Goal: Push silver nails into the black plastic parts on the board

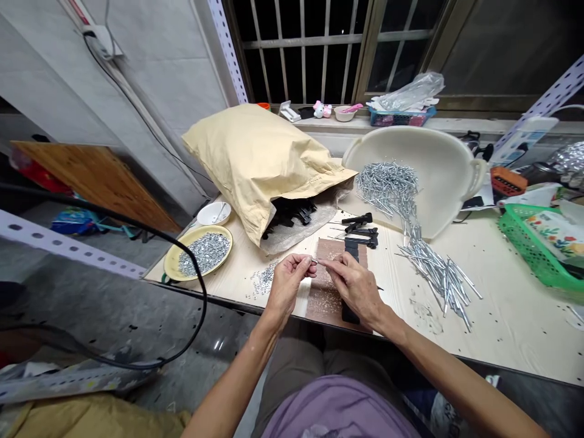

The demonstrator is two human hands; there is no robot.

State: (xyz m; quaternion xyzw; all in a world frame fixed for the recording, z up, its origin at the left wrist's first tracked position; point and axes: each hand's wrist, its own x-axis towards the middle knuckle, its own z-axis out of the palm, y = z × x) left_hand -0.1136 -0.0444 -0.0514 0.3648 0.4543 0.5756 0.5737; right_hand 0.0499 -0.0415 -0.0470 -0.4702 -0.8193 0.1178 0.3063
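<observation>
My left hand (291,278) and my right hand (358,287) meet over the front of the table, fingertips almost touching. Pinched in the left fingers is a small metal piece (314,261); its exact kind is too small to tell. The right fingers are closed at its other side, and what they grip is hidden. Under the right hand lie a brown board (322,298) and a black strip-like block (350,311). Loose small metal washers (263,280) are scattered left of my left hand. Several black parts with thin metal rods (360,231) lie just beyond the board.
A big paper sack (255,164) spills black parts at the back. Left stand a yellow dish (172,260) of washers and a white bowl (213,213). Long metal pins (444,277) run from a white basin (444,170). A green basket (524,243) sits right; a black cable (203,304) loops left.
</observation>
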